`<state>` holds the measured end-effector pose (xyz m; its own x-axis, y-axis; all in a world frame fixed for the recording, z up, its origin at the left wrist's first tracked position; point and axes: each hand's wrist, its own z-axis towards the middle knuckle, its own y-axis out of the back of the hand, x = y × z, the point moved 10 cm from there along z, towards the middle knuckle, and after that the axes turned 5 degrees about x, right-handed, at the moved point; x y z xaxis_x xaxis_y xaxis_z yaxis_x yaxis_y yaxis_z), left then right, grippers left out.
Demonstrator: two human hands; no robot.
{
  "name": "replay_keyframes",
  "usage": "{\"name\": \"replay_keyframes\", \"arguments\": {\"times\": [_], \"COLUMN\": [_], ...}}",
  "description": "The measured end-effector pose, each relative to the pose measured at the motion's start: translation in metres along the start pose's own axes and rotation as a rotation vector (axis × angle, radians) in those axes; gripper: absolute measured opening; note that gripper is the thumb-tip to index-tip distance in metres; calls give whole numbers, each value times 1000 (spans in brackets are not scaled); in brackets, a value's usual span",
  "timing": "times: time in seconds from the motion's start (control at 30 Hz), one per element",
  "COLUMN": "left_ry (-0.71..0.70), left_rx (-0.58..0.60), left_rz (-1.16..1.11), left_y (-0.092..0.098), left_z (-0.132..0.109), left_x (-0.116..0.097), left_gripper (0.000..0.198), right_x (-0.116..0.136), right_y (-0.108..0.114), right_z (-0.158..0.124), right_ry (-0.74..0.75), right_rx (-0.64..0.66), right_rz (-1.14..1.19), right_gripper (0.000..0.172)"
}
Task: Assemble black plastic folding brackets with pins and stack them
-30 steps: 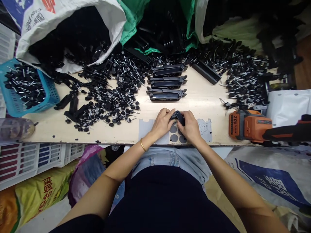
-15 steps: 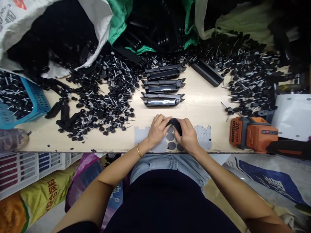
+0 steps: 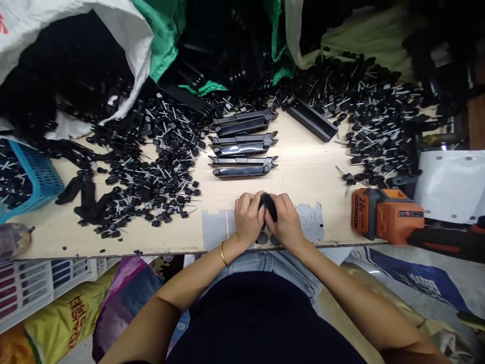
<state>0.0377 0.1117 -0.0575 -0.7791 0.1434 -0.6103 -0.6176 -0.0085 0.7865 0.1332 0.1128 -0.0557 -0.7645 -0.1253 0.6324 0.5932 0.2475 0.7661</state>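
Note:
My left hand (image 3: 248,218) and my right hand (image 3: 285,222) are close together near the front edge of the workbench. Both are closed round a black plastic part (image 3: 269,207) with a rounded top end, which tilts between them. Fingers cover most of it, so its full shape is hidden. Under the hands lie grey patches with dark round discs (image 3: 262,237). Farther back, several long black plastic pieces with forked ends (image 3: 242,161) lie in a stacked row. Behind them to the right rests a black channel-shaped piece (image 3: 312,120).
Heaps of black-headed metal pins lie at left (image 3: 162,172) and right (image 3: 379,131). An orange cordless power tool (image 3: 401,212) lies at the right front. A blue basket (image 3: 45,172) stands far left. White (image 3: 140,45) and green sacks (image 3: 162,40) line the back.
My hands have drawn closer together round the black part, and my left fingers are more curled. The whole view has shifted slightly, with bench objects appearing lower and farther left.

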Motion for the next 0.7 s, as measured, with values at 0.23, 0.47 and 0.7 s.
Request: {"name": "replay_keyframes", "arguments": {"times": [0.23,0.47,0.7], "left_ry": [-83,-127,-74], "left_rx": [93,160,218], "left_rz": [-17,-41,-52], "left_y": [-4,-7,-10], "left_z": [4,8,10], "left_x": [-4,-2,-4], "left_gripper": [27,27,39], "right_x": [3,2,2], "right_y": [2,3,2], "right_z": [-2,-1,-2], "right_ry": [14,21,-19], "right_rx": [-30,-21,-10], "right_rz": [-48,-63,-56], "right_gripper": [27,23,29]}}
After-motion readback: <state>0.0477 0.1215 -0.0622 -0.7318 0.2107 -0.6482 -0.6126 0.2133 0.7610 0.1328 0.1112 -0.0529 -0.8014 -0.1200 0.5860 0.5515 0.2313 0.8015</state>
